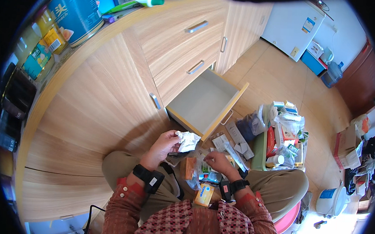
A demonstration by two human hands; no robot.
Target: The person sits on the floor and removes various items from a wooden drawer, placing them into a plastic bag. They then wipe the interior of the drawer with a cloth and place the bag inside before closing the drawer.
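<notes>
My left hand (163,148) holds a crumpled piece of white paper or tissue (187,141) beside the near corner of an open drawer (204,98). The part of the drawer's inside that shows is bare. My right hand (220,163) hangs over a jumble of small packages between my legs, its fingers bent. Whether it grips anything is unclear. Around it lie an orange-brown box (189,168), a clear plastic bag (194,181) and a yellow box (204,194) with printing. Part of this pile is hidden by my hands.
A green bin (259,152) full of boxes, bottles and bags stands by my right knee. Long flat boxes (239,139) lie beside it. On the left, a wooden cabinet (89,108) carries a large blue can (76,14). A white bucket (331,200) and open carton (348,147) stand right.
</notes>
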